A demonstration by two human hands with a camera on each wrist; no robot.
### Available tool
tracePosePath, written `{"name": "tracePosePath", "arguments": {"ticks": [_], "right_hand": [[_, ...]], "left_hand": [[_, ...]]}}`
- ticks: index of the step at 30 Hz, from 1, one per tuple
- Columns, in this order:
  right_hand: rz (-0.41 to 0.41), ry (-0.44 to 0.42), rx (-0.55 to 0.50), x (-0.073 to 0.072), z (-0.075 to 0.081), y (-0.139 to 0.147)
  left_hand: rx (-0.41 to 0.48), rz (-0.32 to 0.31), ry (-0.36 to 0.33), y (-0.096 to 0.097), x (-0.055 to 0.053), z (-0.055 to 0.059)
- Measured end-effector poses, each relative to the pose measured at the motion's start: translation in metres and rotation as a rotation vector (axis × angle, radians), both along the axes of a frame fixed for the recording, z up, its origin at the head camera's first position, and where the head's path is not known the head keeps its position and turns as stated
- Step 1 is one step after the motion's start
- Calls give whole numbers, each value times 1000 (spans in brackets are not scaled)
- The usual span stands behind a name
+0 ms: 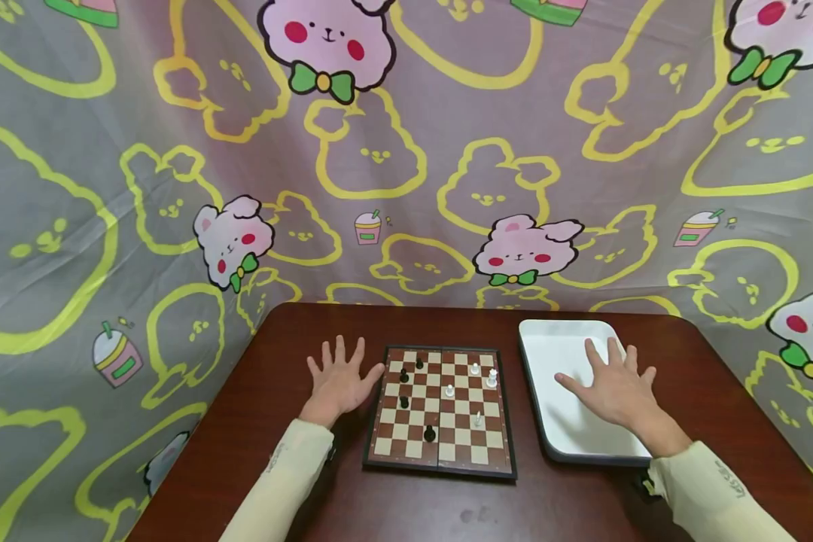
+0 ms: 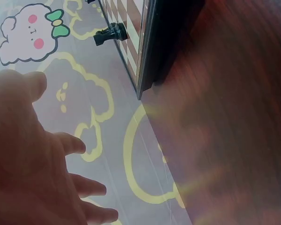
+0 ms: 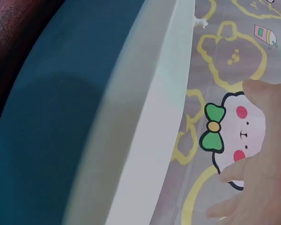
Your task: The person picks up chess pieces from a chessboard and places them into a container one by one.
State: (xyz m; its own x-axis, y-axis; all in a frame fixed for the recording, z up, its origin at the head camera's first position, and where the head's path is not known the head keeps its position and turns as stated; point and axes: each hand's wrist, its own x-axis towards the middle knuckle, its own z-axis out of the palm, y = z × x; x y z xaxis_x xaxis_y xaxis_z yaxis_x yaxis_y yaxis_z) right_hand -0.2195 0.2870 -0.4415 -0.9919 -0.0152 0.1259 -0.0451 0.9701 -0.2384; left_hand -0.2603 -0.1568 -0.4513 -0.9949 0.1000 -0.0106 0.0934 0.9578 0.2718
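A dark reddish-brown desk [image 1: 474,500] is shown – its far corners rounded. A chessboard [image 1: 455,436] is laid on it – a white tray [image 1: 572,430] is set to the board's right.

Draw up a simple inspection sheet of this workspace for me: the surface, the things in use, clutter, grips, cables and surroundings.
Surface: dark reddish-brown tabletop; faint marks or reflections near the front, cannot tell which.
Job's things: chequered board with four black pieces on its left half and four white pieces on its right; white-lined tray to the right of it.
Clutter: nothing seen.
Grips: bare hands, both holding nothing; left grip spread beside the board's left edge, right grip spread over the tray.
Cables: nothing seen.
Surroundings: grey cloth printed with rabbit faces, yellow outlines and drink cups, behind the table and at both sides.
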Motion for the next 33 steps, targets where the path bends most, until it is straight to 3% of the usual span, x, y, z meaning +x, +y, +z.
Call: {"name": "tracePosePath", "arguments": {"ticks": [5,10,22,33], "right_hand": [[13,9,-1,2,0,-2],[42,68,-23,6,-1,-10],[126,127,-177,17,-5,-35],[218,91,-234,19,-9,-55]], "left_hand": [[54,-24,-24,-3,1,-1],[125,-107,-60,-2,-1,-4],[162,-260,-169,6,0,-22],[182,-284,-196,10,3,-31]]}}
